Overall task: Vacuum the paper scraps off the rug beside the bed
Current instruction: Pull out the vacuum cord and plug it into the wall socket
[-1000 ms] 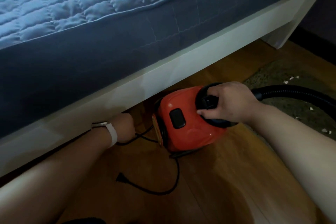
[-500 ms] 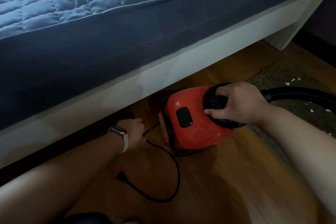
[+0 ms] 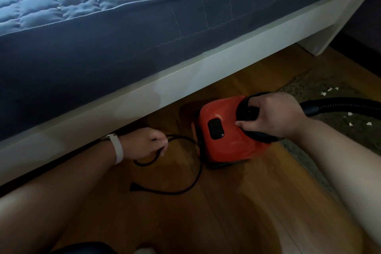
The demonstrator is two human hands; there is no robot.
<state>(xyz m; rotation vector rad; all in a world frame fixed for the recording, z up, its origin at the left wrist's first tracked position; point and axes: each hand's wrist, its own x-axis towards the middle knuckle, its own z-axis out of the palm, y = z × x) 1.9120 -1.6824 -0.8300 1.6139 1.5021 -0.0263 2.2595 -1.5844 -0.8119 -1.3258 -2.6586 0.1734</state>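
Small red vacuum (image 3: 226,140), upright on wood floor (image 3: 237,202) just beside the bed (image 3: 185,80), dark button on top. Black hose (image 3: 340,103) running right over a speckled rug (image 3: 309,86). Black cord (image 3: 200,169) looped at left, plug (image 3: 134,188) lying loose. White paper scraps (image 3: 330,89) scattered on the rug, possibly torn triangles.

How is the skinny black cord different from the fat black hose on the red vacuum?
The cord is thin; the hose is much thicker. The cord loops loosely on the wooden floor, its plug lying free, while the hose runs off to the right over the rug. The left hand grips the cord, not the hose. Both are black and come from the red vacuum.
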